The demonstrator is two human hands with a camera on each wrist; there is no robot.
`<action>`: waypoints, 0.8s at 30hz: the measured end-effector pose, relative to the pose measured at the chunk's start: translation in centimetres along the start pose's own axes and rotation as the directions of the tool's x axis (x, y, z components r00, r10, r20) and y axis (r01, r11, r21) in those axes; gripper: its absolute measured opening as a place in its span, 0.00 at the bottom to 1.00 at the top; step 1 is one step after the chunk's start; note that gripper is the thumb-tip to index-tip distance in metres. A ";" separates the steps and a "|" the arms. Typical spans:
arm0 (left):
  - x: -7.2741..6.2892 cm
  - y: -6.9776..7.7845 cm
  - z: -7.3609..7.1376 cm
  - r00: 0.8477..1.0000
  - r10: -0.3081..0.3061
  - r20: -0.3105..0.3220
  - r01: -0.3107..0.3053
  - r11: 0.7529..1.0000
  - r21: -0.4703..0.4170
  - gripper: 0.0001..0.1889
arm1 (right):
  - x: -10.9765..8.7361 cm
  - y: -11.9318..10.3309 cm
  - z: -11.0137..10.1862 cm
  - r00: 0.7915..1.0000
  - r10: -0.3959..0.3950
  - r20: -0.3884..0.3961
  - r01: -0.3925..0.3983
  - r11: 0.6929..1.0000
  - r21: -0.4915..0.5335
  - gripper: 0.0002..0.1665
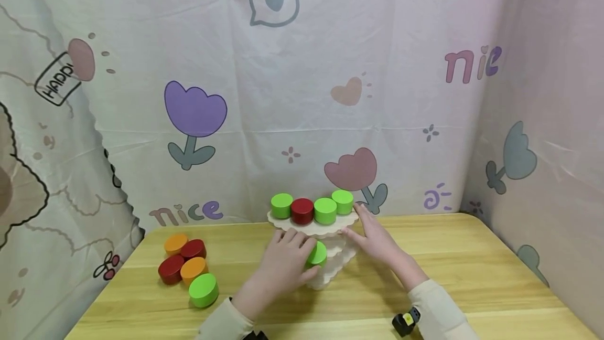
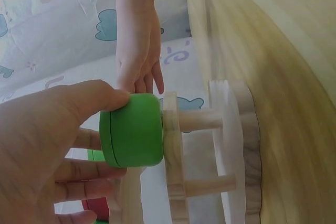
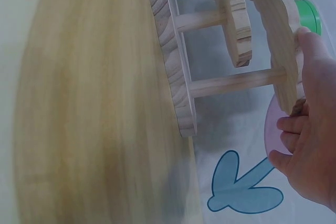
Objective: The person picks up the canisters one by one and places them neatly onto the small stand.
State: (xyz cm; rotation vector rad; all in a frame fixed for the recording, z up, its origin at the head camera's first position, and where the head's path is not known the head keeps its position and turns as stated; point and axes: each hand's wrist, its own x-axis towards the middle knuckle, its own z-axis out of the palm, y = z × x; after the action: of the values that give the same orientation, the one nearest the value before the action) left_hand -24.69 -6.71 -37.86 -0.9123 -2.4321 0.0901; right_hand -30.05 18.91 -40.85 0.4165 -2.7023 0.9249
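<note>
Left hand (image 1: 284, 262) pinches a green block (image 2: 137, 132), thumb on one side, fingers on the other; the block sits at the middle tier (image 2: 175, 174) of the wooden stand (image 1: 341, 225), flat face against the shelf or very nearly so. Whether its full weight is down, cannot tell. Right hand (image 1: 380, 239) grips the right end of the top tier (image 3: 277, 43), thumb at the front edge, other fingers behind; good bracing, by my judgement, and worth holding until the block is let go. Top row (image 1: 302, 212), left to right: green, red, green, green, standing upright. Knuckles of the left hand lie close under that tier's front rim, so best to work low and withdraw straight toward the body rather than lift. Advice for the placing: set the base flat, bring it fully inside the scalloped edge, feel for wobble, then part thumb and fingers evenly so neither drags it. Main risk looks like a nudge to the rim, tipping the stand or shifting the row. Loose blocks (image 1: 171, 271), two red, two orange, one green, lie grouped on the tabletop (image 1: 439, 248), well left of the stand.
</note>
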 end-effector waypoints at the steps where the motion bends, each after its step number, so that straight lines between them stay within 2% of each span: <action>1: 0.0 0.1 0.0 1.000 0.002 -0.004 -0.002 1.000 0.008 0.24 | 0.0 0.0 0.0 1.000 0.001 0.000 -0.001 1.000 0.000 0.51; 5: 0.2 0.4 0.1 1.000 0.015 -0.015 -0.014 0.999 0.029 0.22 | -0.2 0.1 0.1 1.000 0.019 0.015 -0.019 1.000 -0.009 0.51; 13: 0.6 0.9 0.3 0.999 0.027 -0.021 -0.027 1.000 -0.007 0.17 | -0.4 -0.1 0.2 0.999 0.032 0.024 -0.032 0.999 -0.010 0.51; 24: 1.8 1.4 1.3 0.989 0.045 -0.138 -0.046 0.999 -0.004 0.13 | 0.0 0.1 0.1 1.000 0.018 0.011 -0.018 1.000 -0.011 0.52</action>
State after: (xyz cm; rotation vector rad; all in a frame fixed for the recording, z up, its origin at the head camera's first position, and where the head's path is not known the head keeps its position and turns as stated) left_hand -25.65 -4.35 -38.43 -0.9451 -2.2861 0.0338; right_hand -30.06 18.89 -40.98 0.3970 -2.7237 0.9148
